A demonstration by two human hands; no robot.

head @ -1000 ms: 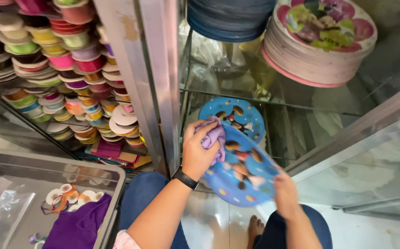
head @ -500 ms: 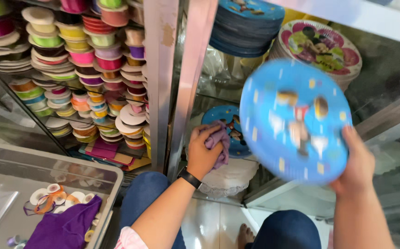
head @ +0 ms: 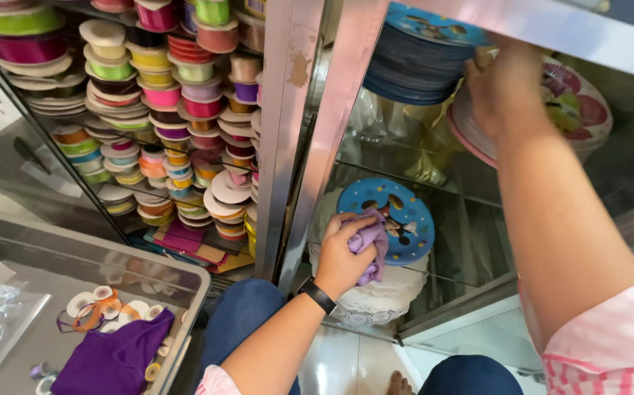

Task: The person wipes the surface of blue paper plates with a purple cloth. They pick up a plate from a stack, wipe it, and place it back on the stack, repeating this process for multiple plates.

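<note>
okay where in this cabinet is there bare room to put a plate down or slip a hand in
Bare glass shelf lies right of the blue plate that the left hand wipes with a purple cloth. Above, the blue plate stack and pink stack crowd around the right hand.

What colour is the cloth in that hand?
The cloth in the left hand is light purple, seen best in the head view.

Glass shelf (head: 470,219), lower, in metal-framed cabinet: white doily stack (head: 379,300) with blue printed plate (head: 397,212) on top. Upper shelf: blue plate stack (head: 419,62), pink-rimmed plate stack (head: 580,110). Left shelves: ribbon spools (head: 163,124). Grey tray (head: 10,241): purple cloth (head: 112,358).
</note>
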